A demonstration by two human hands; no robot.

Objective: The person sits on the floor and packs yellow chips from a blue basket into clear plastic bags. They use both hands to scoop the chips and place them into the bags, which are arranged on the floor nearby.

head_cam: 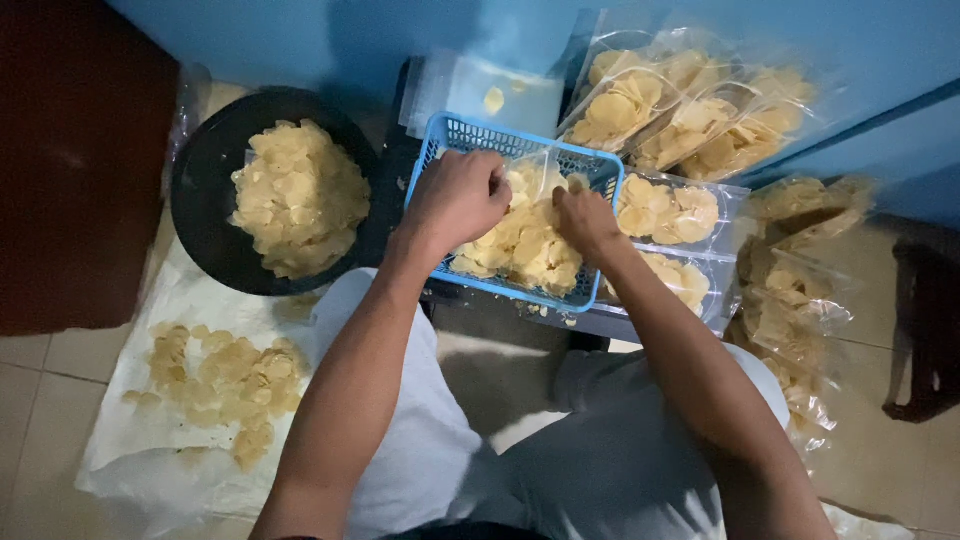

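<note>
The clear bag (pixel 535 225) sits in the blue basket (pixel 445 135), directly in front of me, and is partly filled with pale yellow chips (pixel 525 250). Both my hands work at its mouth.

My left hand (pixel 458 197) is over the left side of the basket. Its grip is closed, fingers curled around the bag's upper edge.

My right hand (pixel 585 218) is over the right side of the basket. Its grip is closed in a pinch on the opposite edge of the bag. I cannot tell whether it also holds a chip.

Count at the basket: one basket, one bag in hand.

To the right, just beside the basket, lie two flat packed bags (pixel 675 212) of chips, one nearer me than the other. Behind them, against the blue wall (pixel 300 30), leans a stack of filled bags (pixel 690 110); at least three, but their overlap prevents an exact count. Further right, a loose pile of bags (pixel 800 290) spreads across the floor; it cannot be counted.

To the left, one black bowl (pixel 200 190) holds one mound of chips (pixel 300 195). Nearer me, one white sheet (pixel 150 440) on the tiled floor carries a scattered layer of chips (pixel 220 385), too many to count.

Behind the basket lies a stack of empty clear bags (pixel 490 90); the number is not discernible.
</note>
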